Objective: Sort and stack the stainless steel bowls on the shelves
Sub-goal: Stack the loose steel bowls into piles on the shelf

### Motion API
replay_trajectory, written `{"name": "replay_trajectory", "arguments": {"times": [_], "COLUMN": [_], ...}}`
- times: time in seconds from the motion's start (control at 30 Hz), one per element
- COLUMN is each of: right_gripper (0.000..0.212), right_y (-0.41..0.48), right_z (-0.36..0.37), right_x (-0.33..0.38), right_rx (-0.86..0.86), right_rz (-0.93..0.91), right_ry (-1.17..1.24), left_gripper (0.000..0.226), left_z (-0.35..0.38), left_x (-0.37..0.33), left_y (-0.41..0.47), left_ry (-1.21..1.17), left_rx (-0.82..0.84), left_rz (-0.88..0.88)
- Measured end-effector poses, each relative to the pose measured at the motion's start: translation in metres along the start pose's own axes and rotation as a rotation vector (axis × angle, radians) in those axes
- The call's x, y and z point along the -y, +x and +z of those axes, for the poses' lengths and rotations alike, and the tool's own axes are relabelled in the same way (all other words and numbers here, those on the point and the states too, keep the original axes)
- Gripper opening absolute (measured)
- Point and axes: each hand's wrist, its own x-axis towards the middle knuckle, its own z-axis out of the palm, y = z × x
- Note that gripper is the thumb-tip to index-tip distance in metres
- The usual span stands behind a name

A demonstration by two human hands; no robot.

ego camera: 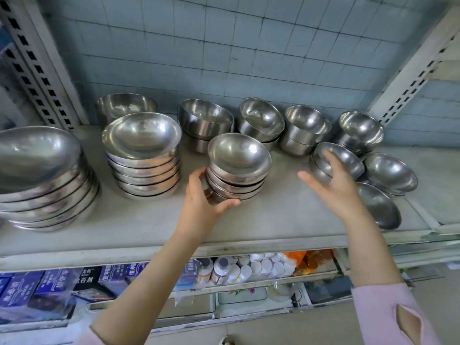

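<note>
A stack of several medium steel bowls (239, 165) stands mid-shelf. My left hand (204, 197) grips its lower bowls, thumb under the front, fingers round the left side. My right hand (331, 180) hovers spread, its fingertips at a short stack of small bowls (341, 160) to the right; whether they touch is unclear. Two tall stacks of wide bowls (144, 155) (42, 175) stand on the left. Along the back wall are deeper bowls in pairs (206, 120) (261, 120) (306, 128) (361, 130).
The white shelf board (286, 220) has bare room at its front centre. More bowls (390, 173) and a tilted one (378, 205) crowd the right end. Slotted uprights (37, 66) (410, 70) frame the shelf. Boxes (49, 285) and bottles (249, 267) fill the lower shelf.
</note>
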Motion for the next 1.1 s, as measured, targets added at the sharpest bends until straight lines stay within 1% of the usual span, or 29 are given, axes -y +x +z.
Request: {"name": "replay_trajectory", "arguments": {"times": [0.03, 0.1, 0.17, 0.2, 0.27, 0.37, 0.43, 0.57, 0.63, 0.7, 0.73, 0.8, 0.87, 0.97, 1.03, 1.1], "right_gripper": [0.089, 0.088, 0.083, 0.078, 0.059, 0.023, 0.014, 0.016, 0.02, 0.023, 0.022, 0.017, 0.012, 0.011, 0.012, 0.013], "right_y": [0.005, 0.016, 0.025, 0.03, 0.036, 0.038, 0.035, 0.02, 0.014, 0.011, 0.009, 0.006, 0.004, 0.005, 0.008, 0.009], "right_z": [-0.01, -0.025, -0.031, -0.031, -0.03, -0.031, -0.035, -0.039, -0.037, -0.033, -0.031, -0.023, -0.014, 0.0, 0.009, 0.016], "right_x": [-0.01, -0.021, -0.03, -0.034, -0.04, -0.048, -0.049, -0.039, -0.026, -0.01, -0.001, 0.018, 0.033, 0.045, 0.047, 0.046], "right_rx": [0.009, 0.096, 0.16, 0.151, 0.063, -0.135, -0.207, -0.23, -0.205, -0.169, -0.155, -0.131, -0.095, -0.036, 0.015, 0.06], "right_rz": [0.027, 0.077, 0.073, 0.052, -0.003, -0.078, -0.139, -0.317, -0.403, -0.497, -0.558, -0.699, -0.797, -0.845, -0.841, -0.83], "right_ry": [-0.038, -0.098, -0.179, -0.214, -0.223, -0.125, -0.085, -0.001, 0.088, 0.185, 0.192, 0.132, 0.098, 0.104, 0.096, 0.071], "left_gripper": [0.108, 0.101, 0.1, 0.102, 0.103, 0.101, 0.098, 0.1, 0.099, 0.094, 0.091, 0.088, 0.088, 0.092, 0.095, 0.092], "left_z": [0.006, 0.018, 0.026, 0.029, 0.03, 0.029, 0.029, 0.03, 0.031, 0.031, 0.031, 0.031, 0.031, 0.03, 0.03, 0.03], "left_x": [-0.001, -0.004, -0.006, -0.006, -0.008, -0.009, -0.009, -0.011, -0.014, -0.015, -0.015, -0.015, -0.015, -0.017, -0.016, -0.015], "left_y": [-0.001, -0.003, -0.006, -0.006, -0.008, -0.008, -0.008, -0.01, -0.011, -0.011, -0.01, -0.01, -0.011, -0.012, -0.012, -0.012], "left_ry": [0.004, 0.032, 0.04, 0.04, 0.036, 0.034, 0.053, 0.064, 0.069, 0.086, 0.093, 0.1, 0.1, 0.086, 0.082, 0.094], "left_rx": [-0.009, -0.023, -0.038, -0.045, -0.05, -0.056, -0.066, -0.077, -0.083, -0.09, -0.095, -0.1, -0.1, -0.092, -0.093, -0.093], "left_rz": [0.007, 0.019, 0.019, 0.017, 0.007, -0.009, -0.013, -0.004, -0.013, -0.019, -0.019, -0.022, -0.015, -0.012, -0.011, -0.003]}}
